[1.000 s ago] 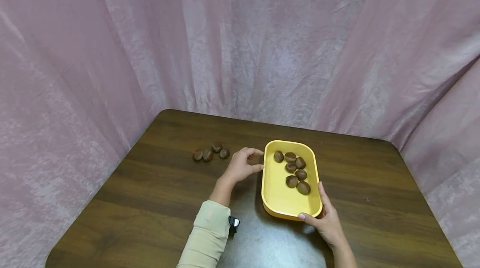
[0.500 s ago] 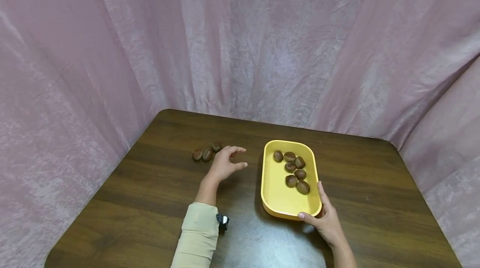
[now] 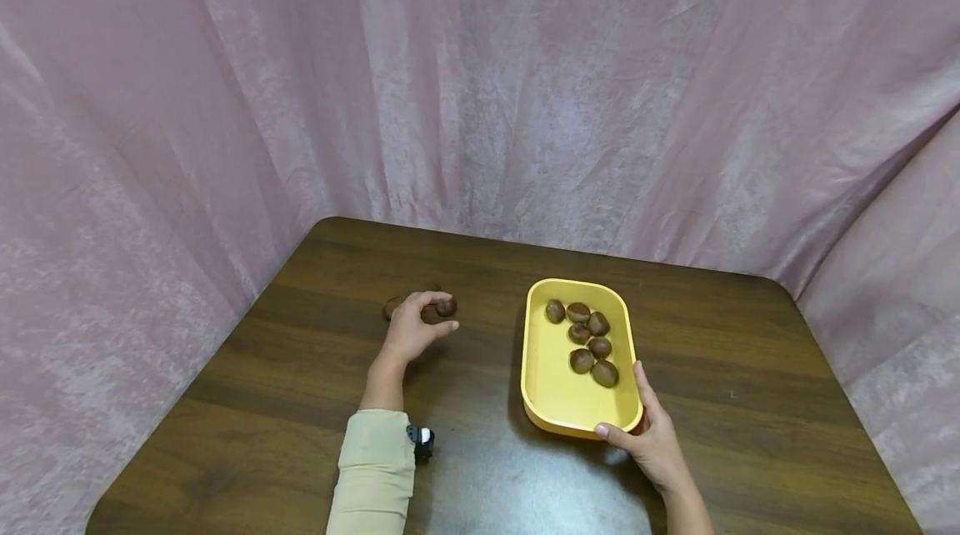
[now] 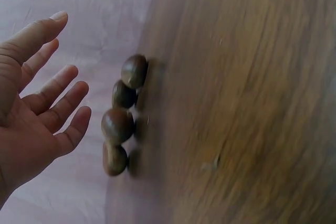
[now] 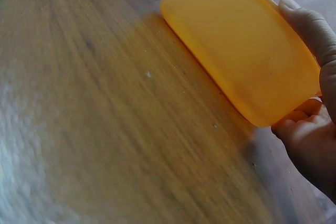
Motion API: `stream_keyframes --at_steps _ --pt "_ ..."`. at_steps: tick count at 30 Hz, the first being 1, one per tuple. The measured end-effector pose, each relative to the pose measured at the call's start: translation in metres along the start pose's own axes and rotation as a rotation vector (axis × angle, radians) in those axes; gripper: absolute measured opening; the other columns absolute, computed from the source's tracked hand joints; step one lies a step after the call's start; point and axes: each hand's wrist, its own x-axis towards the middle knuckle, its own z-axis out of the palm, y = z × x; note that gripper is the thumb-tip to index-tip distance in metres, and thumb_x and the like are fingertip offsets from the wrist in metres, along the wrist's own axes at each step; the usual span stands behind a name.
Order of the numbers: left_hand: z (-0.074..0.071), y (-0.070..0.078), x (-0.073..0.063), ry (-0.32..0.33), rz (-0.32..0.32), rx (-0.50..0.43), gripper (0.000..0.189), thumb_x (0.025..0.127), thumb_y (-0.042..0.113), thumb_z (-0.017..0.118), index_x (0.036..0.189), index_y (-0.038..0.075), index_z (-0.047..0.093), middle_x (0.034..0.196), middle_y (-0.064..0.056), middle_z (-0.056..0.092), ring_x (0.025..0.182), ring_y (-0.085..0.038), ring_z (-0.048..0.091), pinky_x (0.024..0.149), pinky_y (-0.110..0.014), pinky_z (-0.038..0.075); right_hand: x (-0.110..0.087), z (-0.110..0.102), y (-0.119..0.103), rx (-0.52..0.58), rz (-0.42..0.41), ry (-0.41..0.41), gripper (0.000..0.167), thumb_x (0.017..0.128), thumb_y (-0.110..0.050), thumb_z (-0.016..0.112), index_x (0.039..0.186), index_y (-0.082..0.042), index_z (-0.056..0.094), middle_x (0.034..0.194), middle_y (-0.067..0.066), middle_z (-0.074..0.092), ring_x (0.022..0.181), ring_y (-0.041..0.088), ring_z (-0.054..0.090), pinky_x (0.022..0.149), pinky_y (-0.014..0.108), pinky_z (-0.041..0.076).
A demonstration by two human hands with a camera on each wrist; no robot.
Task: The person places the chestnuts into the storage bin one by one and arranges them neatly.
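I am hovering my left hand (image 3: 411,331) over the far-left part of the surface (image 3: 735,343), inward from its far-left corner, with that grip standing wide, thumb well apart from the fingers, and holding nothing. Just beside its fingertips a loose chestnut (image 3: 446,306) is lying nearer the far edge; my left wrist feed is showing four such nuts (image 4: 117,126) in a row, all apart from the hand, while the head feed is leaving most of them hidden behind it. My right hand (image 3: 652,439) is holding the yellow container (image 3: 551,397) at its near-right corner, thumb on the rim, grip narrowed round the wall. The container is resting a little right of the surface's middle, and seven chestnuts (image 3: 580,333) are lying in it, mostly toward its far and right sides. I am judging the step in hand to be gathering another nut; the next move is probably calling for setting thumb and fingers either side of one, closing gently on its rounded shell, and lifting it over the container's left rim
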Motion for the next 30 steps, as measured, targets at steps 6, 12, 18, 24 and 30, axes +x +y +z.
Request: stream_keyframes --at_steps 6,12,18,24,30 --pt "-0.011 -0.01 -0.001 0.033 -0.061 0.018 0.046 0.075 0.019 0.079 0.118 0.011 0.064 0.121 -0.011 0.053 0.111 -0.033 0.048 0.092 -0.049 0.038 0.0 -0.002 0.001 0.012 -0.007 -0.004 0.106 0.071 0.018 0.069 0.149 -0.004 0.0 0.147 0.032 0.005 0.117 0.02 0.047 0.086 0.027 0.045" --pt "-0.023 -0.022 -0.002 0.072 -0.114 0.015 0.046 0.077 0.02 0.078 0.119 0.01 0.063 0.127 -0.012 0.047 0.115 -0.036 0.042 0.094 -0.052 0.035 0.0 -0.002 0.002 0.022 -0.005 -0.014 0.107 0.071 0.018 0.069 0.149 -0.004 -0.001 0.147 0.032 0.005 0.118 0.023 0.046 0.088 0.028 0.044" --pt "-0.033 -0.038 0.001 0.115 -0.147 0.04 0.05 0.076 0.021 0.078 0.122 0.007 0.061 0.136 -0.019 0.038 0.123 -0.039 0.034 0.098 -0.053 0.03 0.001 -0.001 0.002 0.014 -0.004 -0.006 0.107 0.07 0.017 0.07 0.149 -0.004 0.0 0.147 0.032 0.006 0.117 0.025 0.047 0.087 0.028 0.045" --pt "-0.04 -0.052 0.004 0.119 -0.206 0.053 0.062 0.075 0.021 0.08 0.129 0.006 0.054 0.144 -0.023 0.026 0.131 -0.042 0.023 0.102 -0.054 0.022 0.001 0.0 0.002 0.021 0.008 -0.011 0.107 0.071 0.017 0.07 0.149 -0.005 0.0 0.147 0.032 0.007 0.116 0.028 0.048 0.085 0.029 0.046" --pt "-0.047 -0.065 0.008 0.064 -0.244 0.079 0.07 0.075 0.022 0.08 0.135 0.006 0.048 0.144 -0.025 0.024 0.132 -0.043 0.019 0.103 -0.055 0.02 0.0 0.001 0.001 0.025 0.013 -0.012 0.107 0.071 0.017 0.069 0.149 -0.007 0.0 0.146 0.032 0.009 0.115 0.03 0.048 0.085 0.03 0.046"
